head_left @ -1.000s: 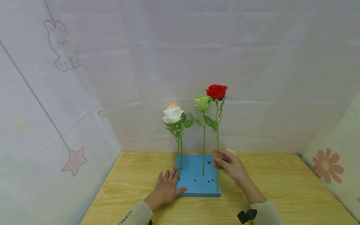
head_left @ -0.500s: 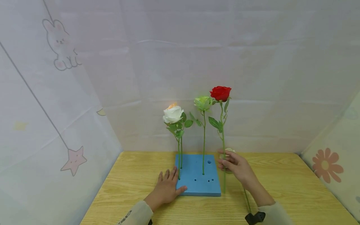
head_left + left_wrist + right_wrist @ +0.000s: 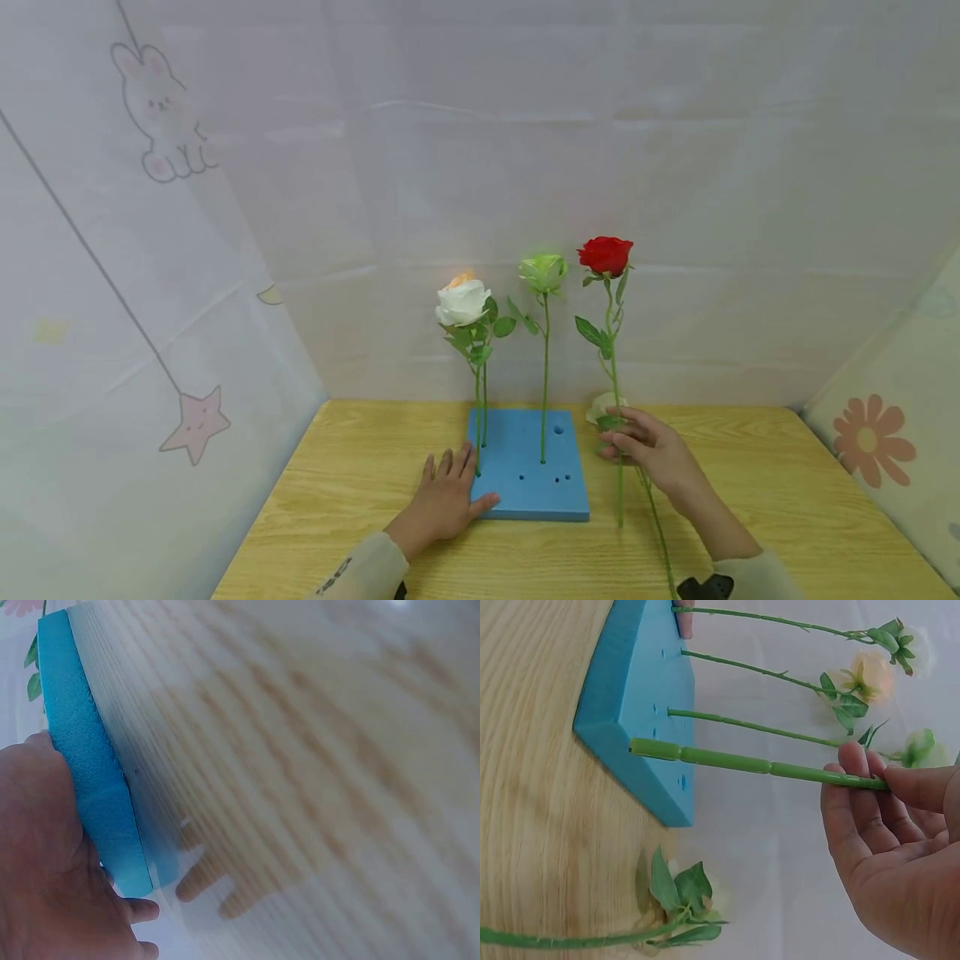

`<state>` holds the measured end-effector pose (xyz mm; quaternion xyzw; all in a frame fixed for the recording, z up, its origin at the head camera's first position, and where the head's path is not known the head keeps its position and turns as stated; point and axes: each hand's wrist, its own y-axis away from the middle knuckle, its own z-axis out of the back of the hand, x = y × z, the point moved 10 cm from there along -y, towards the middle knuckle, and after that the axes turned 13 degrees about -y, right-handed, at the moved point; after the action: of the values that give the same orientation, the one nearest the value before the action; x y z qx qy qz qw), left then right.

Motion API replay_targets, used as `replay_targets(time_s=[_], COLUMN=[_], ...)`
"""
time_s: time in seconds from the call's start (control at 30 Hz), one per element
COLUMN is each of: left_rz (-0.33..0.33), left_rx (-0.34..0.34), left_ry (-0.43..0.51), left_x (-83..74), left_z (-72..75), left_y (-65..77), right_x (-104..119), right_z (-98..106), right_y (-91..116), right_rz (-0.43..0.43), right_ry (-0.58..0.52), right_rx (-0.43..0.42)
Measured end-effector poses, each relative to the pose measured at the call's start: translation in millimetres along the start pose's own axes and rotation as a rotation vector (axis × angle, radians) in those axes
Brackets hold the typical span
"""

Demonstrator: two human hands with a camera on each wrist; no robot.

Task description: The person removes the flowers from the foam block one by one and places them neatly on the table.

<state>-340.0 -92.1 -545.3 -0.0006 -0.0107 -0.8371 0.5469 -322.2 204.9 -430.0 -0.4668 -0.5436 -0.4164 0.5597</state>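
Observation:
My right hand [image 3: 656,450] pinches the green stem of a red rose [image 3: 606,256] between thumb and fingers. In the right wrist view the lower end of the rose stem [image 3: 720,759] is free, out in front of the blue foam block [image 3: 649,697]. My left hand [image 3: 444,500] lies with spread fingers along the left edge of the block, the thumb on its front corner. The left wrist view shows that hand [image 3: 52,855] against the block's side [image 3: 90,750]. Standing in the block are a white rose [image 3: 462,303], an orange rose [image 3: 459,281] behind it and a light green rose [image 3: 543,273].
Behind the right hand a pale rose [image 3: 602,407] lies on the wooden table [image 3: 360,467], its stem reaching toward the front edge. Several holes, such as this hole [image 3: 558,430], dot the block's top. A printed cloth backdrop [image 3: 420,183] encloses the table's back and sides.
My right hand has moved right with the red rose, taking its stem from the block's front right corner to beside the block. The left hand has stayed in place.

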Motion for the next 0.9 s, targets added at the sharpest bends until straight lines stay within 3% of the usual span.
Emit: replay_targets(time_s=[0.2, 0.9], left_rz=[0.002, -0.004], left_rx=[0.006, 0.018], left_ry=[0.01, 0.029], left_x=[-0.5, -0.7], left_z=[1.2, 3.0], left_y=[-0.5, 2.4], right_x=[-0.3, -8.3], right_z=[12.3, 42.6], right_y=[8.0, 33.3], right_rz=[-0.01, -0.054], right_ry=[0.061, 0.069], right_rx=[-0.013, 0.001])
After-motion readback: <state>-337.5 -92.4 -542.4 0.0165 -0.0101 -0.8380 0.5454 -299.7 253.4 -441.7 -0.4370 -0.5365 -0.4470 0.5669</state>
